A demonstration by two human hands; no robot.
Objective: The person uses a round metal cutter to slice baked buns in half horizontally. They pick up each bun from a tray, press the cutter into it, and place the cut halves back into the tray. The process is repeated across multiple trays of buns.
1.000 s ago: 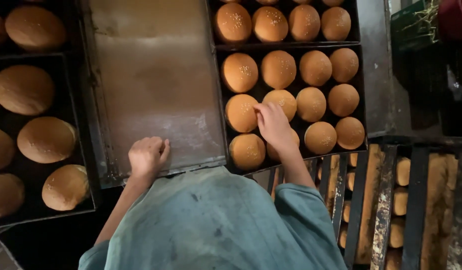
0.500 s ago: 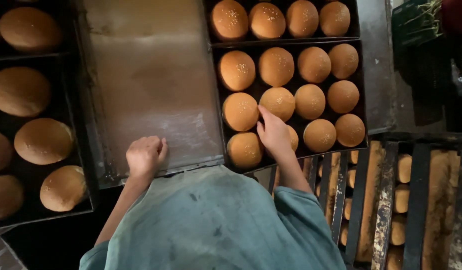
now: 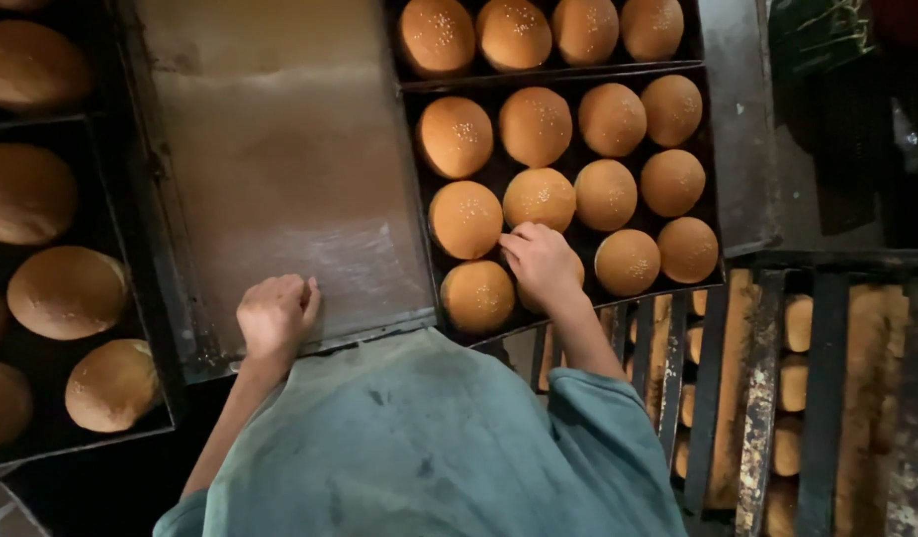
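Two dark metal baking trays flank a bare, floury, dull metal sheet. Right tray holds round, glossy sesame buns in rows. Right hand cups over a near-row bun, fingers curled around it. Left hand, a loose fist, rests on the sheet's near edge.

buns: golden-brown, pale-speckled | tray: black | shirt: grey-green

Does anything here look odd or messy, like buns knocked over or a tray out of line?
Nothing stands out. The buns sit in neat rows in their dark tray, the right hand rests on one, and the left hand is on the bare metal tray.
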